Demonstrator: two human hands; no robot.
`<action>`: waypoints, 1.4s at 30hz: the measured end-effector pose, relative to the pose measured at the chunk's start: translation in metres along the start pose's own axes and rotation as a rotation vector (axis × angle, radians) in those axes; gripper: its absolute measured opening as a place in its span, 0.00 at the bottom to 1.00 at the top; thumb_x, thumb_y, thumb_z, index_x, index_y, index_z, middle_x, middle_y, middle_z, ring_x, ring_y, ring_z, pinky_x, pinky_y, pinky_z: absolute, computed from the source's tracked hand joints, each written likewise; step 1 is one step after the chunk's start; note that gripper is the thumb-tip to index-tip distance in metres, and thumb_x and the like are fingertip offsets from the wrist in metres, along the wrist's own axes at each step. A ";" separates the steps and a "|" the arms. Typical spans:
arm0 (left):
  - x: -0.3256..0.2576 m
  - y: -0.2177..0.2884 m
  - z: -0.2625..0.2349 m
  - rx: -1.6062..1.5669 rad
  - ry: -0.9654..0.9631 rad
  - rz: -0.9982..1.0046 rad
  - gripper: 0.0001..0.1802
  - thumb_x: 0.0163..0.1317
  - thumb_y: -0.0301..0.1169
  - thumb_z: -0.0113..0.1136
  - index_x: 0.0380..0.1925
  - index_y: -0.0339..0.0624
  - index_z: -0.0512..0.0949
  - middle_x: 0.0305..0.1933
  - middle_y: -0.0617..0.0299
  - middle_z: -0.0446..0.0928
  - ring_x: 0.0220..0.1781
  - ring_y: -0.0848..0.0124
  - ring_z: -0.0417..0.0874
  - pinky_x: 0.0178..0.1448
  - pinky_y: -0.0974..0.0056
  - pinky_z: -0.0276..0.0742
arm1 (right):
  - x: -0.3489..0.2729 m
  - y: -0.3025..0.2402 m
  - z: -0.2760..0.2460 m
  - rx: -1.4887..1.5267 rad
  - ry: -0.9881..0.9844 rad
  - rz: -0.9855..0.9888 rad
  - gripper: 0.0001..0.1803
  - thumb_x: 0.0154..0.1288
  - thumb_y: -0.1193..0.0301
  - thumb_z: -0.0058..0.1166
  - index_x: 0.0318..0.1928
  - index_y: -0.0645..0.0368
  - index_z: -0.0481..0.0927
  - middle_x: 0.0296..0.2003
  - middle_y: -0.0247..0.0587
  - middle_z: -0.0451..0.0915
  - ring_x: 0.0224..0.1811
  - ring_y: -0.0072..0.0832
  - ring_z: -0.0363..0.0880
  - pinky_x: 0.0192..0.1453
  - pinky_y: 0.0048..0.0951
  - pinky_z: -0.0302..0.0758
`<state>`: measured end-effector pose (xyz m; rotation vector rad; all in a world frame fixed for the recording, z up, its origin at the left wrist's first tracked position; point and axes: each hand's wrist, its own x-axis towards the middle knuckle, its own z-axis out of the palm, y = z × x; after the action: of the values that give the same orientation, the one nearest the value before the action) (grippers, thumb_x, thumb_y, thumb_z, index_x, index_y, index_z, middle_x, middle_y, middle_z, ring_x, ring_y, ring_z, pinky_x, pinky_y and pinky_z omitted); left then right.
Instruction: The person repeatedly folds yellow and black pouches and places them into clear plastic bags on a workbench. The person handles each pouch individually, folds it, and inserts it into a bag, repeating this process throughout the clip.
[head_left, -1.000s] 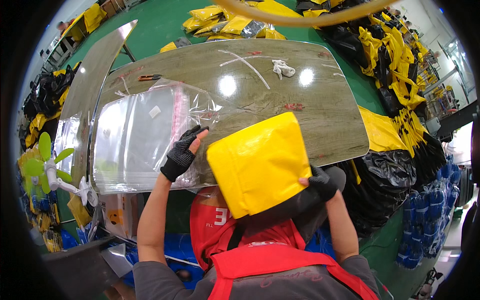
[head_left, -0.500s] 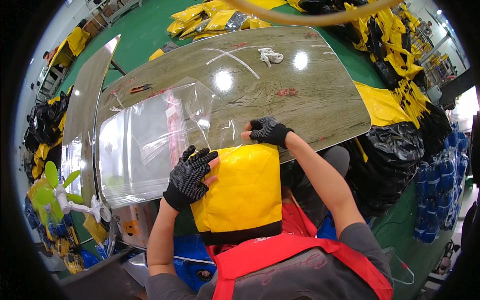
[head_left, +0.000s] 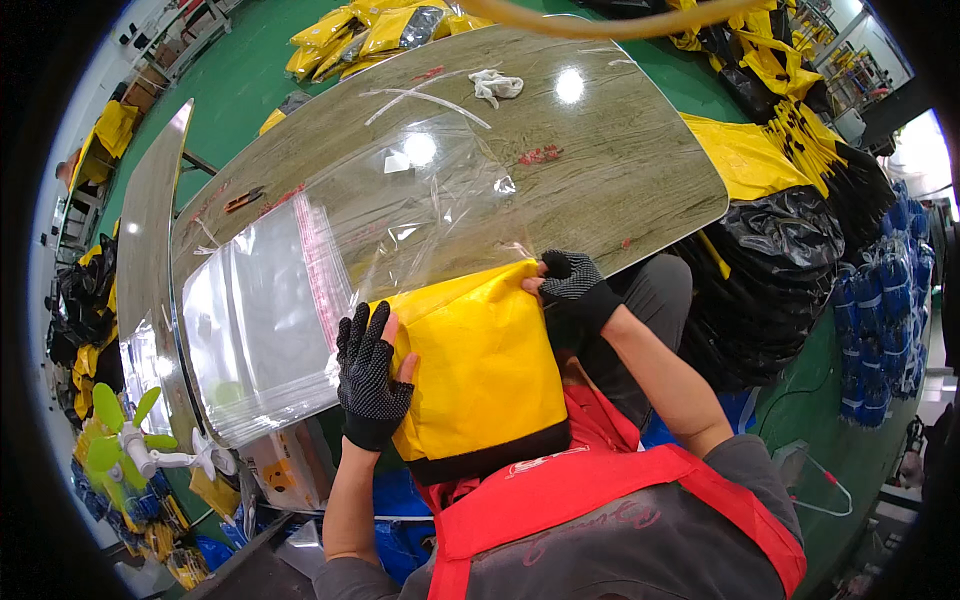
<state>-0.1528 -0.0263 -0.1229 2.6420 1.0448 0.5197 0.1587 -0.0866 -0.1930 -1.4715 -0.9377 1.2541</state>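
Note:
A folded yellow piece with a black band along its near edge (head_left: 480,365) lies between my hands, partly over the table edge and partly in front of my red apron. My left hand (head_left: 373,380), in a black dotted glove with bare fingertips, rests against its left side with the fingers stretched out. At its far right corner, my right hand (head_left: 575,285), gloved alike, pinches the yellow edge. A clear plastic bag (head_left: 430,200) spreads over the table beyond the piece, meeting its far edge; I cannot tell whether that edge is inside the bag.
A stack of clear bags (head_left: 260,310) lies left on the wood-patterned table (head_left: 620,170). Farther off are a cutter (head_left: 244,199) and a white glove (head_left: 495,86). A green-bladed fan (head_left: 130,440) stands at left. Black and yellow goods (head_left: 770,270) are piled at right.
My right hand has come down onto the far right corner, which is now lifted and creased. My left fingers have straightened. The clear bag is spread out farther from me.

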 end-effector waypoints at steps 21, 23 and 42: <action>-0.006 0.016 0.016 -0.084 0.067 -0.087 0.32 0.58 0.27 0.59 0.64 0.35 0.64 0.69 0.44 0.62 0.73 0.44 0.57 0.75 0.49 0.49 | -0.018 0.004 0.034 -0.409 0.571 -0.172 0.16 0.63 0.63 0.60 0.27 0.63 0.74 0.20 0.43 0.76 0.22 0.31 0.74 0.32 0.29 0.72; -0.011 0.014 0.016 -0.099 0.047 -0.100 0.29 0.59 0.30 0.59 0.62 0.36 0.67 0.69 0.43 0.62 0.72 0.43 0.57 0.75 0.46 0.47 | -0.041 0.007 0.030 -0.476 0.489 -0.196 0.16 0.66 0.63 0.56 0.28 0.64 0.75 0.21 0.50 0.76 0.22 0.39 0.75 0.32 0.31 0.73; -0.061 0.009 0.078 -1.095 -0.070 -0.927 0.26 0.67 0.43 0.57 0.57 0.35 0.73 0.53 0.63 0.76 0.53 0.74 0.75 0.60 0.68 0.69 | -0.105 0.023 -0.006 -0.001 -0.024 0.119 0.25 0.62 0.63 0.61 0.55 0.65 0.74 0.46 0.42 0.81 0.49 0.25 0.78 0.55 0.27 0.73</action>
<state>-0.1562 -0.0830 -0.2044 1.0806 1.2825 0.5292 0.1448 -0.1935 -0.1884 -1.5343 -0.8773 1.3598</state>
